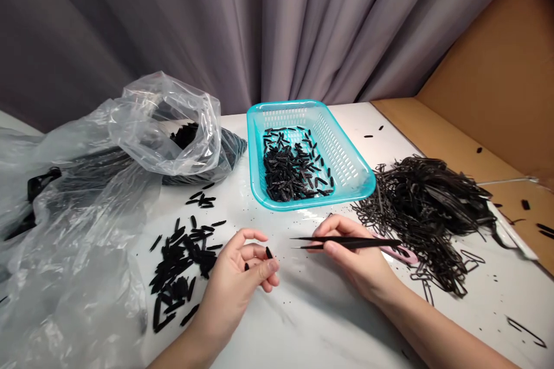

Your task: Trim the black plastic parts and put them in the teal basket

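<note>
My left hand [238,274] is closed round a small black strip [269,252], pinched near the thumb; another dark end shows between the curled fingers. Black tweezers [372,242] lie in my right hand [357,265], held between thumb and fingers. Their tips are slightly apart, point left toward the left hand and hold nothing. A loose pile of short, fuzzy-looking black strips [167,268] lies beside my left hand. Beyond both hands stands a turquoise basket [311,205] with many similar strips inside, heaped toward its left and front.
At the left, a clear plastic bag [86,277] and an opened bag [203,167] contain black material. On the right spreads a tangled heap of thin black loops [433,207], with a pink-handled item [392,251] partly under it. Cardboard [489,69] and a grey curtain [285,29] border the table.
</note>
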Demonstrator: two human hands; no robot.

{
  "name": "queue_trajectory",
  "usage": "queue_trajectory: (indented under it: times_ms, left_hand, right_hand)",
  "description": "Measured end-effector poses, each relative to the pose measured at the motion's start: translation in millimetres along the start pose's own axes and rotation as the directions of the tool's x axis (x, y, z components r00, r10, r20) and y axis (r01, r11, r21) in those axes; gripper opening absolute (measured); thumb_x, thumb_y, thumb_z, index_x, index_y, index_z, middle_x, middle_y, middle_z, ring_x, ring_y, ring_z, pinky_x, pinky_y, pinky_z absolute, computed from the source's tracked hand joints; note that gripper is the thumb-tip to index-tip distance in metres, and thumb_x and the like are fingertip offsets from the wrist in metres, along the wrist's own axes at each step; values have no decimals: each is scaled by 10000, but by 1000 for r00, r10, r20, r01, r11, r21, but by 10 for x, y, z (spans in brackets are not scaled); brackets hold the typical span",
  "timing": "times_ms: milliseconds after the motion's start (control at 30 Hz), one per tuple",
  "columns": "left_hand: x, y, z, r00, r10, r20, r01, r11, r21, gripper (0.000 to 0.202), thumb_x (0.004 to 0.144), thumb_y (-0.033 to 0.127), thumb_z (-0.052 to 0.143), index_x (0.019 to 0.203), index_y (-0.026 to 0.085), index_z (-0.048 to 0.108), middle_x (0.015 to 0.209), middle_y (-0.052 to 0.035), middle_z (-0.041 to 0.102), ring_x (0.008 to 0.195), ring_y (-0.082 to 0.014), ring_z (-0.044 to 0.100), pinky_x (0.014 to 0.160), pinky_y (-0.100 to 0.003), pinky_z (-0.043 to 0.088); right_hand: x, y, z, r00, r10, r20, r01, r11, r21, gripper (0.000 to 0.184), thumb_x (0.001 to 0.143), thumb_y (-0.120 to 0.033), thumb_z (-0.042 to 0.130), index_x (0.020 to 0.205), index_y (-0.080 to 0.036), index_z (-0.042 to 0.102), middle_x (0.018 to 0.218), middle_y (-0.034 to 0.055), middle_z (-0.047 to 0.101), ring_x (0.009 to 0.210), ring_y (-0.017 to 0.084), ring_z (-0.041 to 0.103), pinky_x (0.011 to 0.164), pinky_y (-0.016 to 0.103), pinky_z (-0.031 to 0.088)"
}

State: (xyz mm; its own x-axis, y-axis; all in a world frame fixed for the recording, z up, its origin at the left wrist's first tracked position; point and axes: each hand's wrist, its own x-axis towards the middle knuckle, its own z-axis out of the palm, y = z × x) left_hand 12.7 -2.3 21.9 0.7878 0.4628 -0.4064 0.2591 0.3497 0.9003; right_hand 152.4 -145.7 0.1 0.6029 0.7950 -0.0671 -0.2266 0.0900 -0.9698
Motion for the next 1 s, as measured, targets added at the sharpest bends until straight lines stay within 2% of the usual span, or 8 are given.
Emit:
queue_trajectory:
  times_ms: [133,333,467,600,700,867,1000]
  left_hand:
    - [22,-57,-23,996,70,54,-77,987,144,122,752,182,644,772,185,524,647,30,604,565,-113,604,550,-204,459]
    - [24,-76,-69,990,80,114,-111,950,293,81,801,225,594,876,196,584,586,-1,664,549,-138,608,580,-237,469]
    - [43,-69,-79,987,84,138,-120,953,277,54,793,212,595,835,191,621,620,-10,666,570,-146,611,573,-241,467]
    - [58,-72,-80,986,93,135,-133,937,322,121,725,204,677,844,209,657,641,7,644,581,-137,593,569,-230,443]
    - [61,-84,-82,987,82,136,-123,937,327,173,691,198,708,859,221,671,631,18,624,568,-130,579,551,-225,427]
    - [69,-89,-84,990,42,137,-75,967,245,207,708,170,690,907,223,666,589,30,617,565,-118,572,575,-217,436]
    - [78,-75,-84,990,20,140,-49,977,207,217,709,163,689,919,210,664,601,25,631,568,-115,576,587,-216,446]
  right_hand:
    - [-23,-18,19,998,-19,68,23,998,-61,111,742,-226,680,837,-217,624,811,28,678,791,158,665,701,232,526]
    - [-16,-26,15,997,-21,68,27,996,-87,99,739,-194,677,829,-212,642,816,36,684,785,165,672,717,262,548]
    - [-13,-13,-10,997,-19,75,24,997,-70,98,738,-195,676,829,-210,643,808,41,685,768,167,670,698,264,544]
    - [-12,-9,-15,993,-26,118,35,996,-80,95,754,-187,660,835,-231,642,807,19,682,757,137,655,685,238,522]
    - [-9,-22,-4,987,-21,157,44,989,-141,62,765,-194,644,822,-218,642,785,21,672,733,134,633,658,243,499]
    - [-17,-49,15,981,38,188,14,963,-270,41,764,-221,628,772,-182,640,724,38,645,679,152,588,610,272,453]
    - [-25,-51,20,977,36,211,31,952,-304,36,764,-205,613,783,-185,637,739,35,644,689,152,579,617,274,445]
